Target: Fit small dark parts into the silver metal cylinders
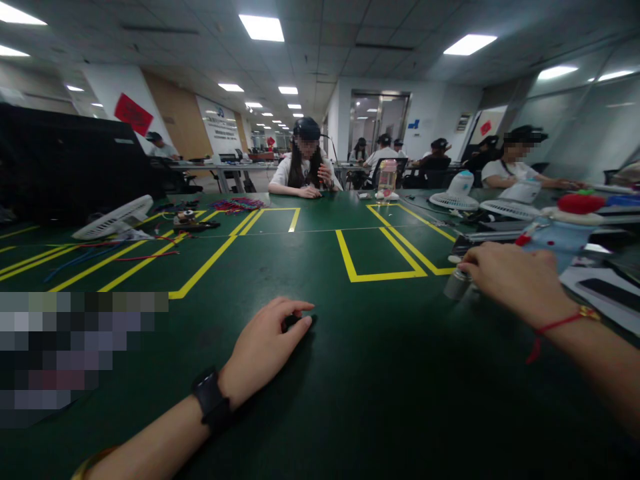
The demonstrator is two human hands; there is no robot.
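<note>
My left hand (273, 340) rests low over the green table (380, 373), wearing a black wrist band. Its thumb and fingers curl around a small dark thing, mostly hidden, that I cannot make out. At the right, my right hand (515, 280), with a red cord on the wrist, pinches the top of a small grey metal cylinder (457, 285). The cylinder leans slightly and is at the tabletop; whether it touches the surface I cannot tell. Just beyond that hand stands a light blue container (563, 233) with a red top.
A white fan (117, 217), loose wires (150, 256) and a wire bundle (237, 204) lie on the left. Yellow tape (387, 276) marks the table. Two more fans (454, 195) and a clear bottle (387, 181) stand behind; a dark phone (607, 293) lies right. A person (305, 167) sits opposite.
</note>
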